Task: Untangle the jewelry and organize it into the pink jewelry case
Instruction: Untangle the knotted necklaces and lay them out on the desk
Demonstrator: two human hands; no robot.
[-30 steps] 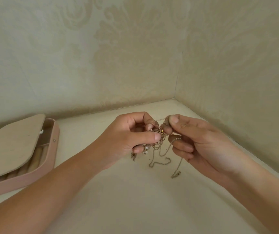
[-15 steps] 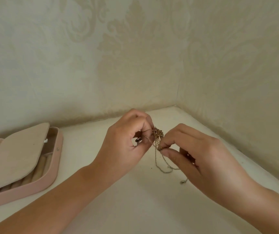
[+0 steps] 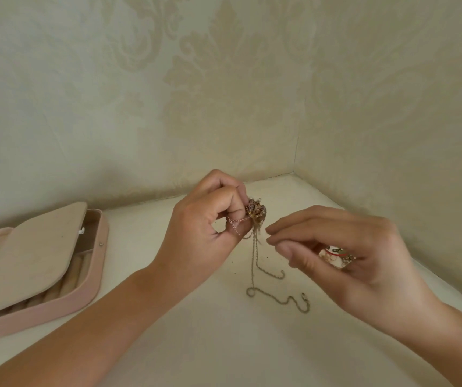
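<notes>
1. Head view: the left hand (image 3: 204, 233) pinches the tangle (image 3: 255, 212) of jewelry up above the table (image 3: 224, 344).
2. One thin chain (image 3: 253, 263) hangs down from the tangle, and its end lies on the table.
3. The right hand (image 3: 358, 255) curls round a small white charm (image 3: 333, 256) (its fingertips sit just beside the chain, and I cannot tell if they touch).
4. The pink jewelry case (image 3: 93, 286) lies open, well apart on the left.
5. The step looks like untangling. Next, I think, a slow soft pull frees one chain.

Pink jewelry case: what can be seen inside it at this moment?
Beige padded rolls show along the open edge of the pink jewelry case. A beige flap covers the rest, so any jewelry beneath cannot be seen.
</notes>
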